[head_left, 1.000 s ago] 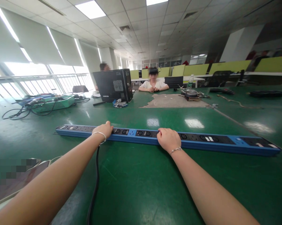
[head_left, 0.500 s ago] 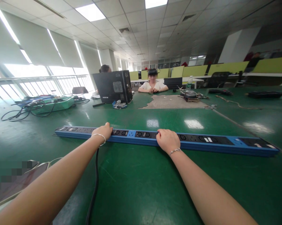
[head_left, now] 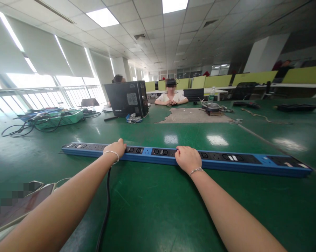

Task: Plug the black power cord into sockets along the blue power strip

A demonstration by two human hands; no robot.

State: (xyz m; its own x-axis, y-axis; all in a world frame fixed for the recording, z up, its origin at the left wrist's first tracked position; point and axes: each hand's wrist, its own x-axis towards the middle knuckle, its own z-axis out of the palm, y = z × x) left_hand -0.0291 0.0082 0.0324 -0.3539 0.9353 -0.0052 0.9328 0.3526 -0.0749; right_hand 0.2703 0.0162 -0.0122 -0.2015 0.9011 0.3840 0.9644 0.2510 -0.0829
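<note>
A long blue and black power strip lies across the green table, its sockets facing up. My left hand is closed over it left of the middle, the fingertips hidden behind its far edge. Right of the middle, my right hand grips the same strip, fingers curled over the top. A black cable runs from near my left wrist down to the bottom edge of the view. White labels stick to the strip's right half.
A green basket with cables stands at the far left. Behind the strip are a black computer case, gloves and a bare grey patch. Another person sits across the table. A phone-like flat object lies at lower left.
Both hands keep their places on the power strip, which has not visibly moved. The whole view has shifted very slightly.
</note>
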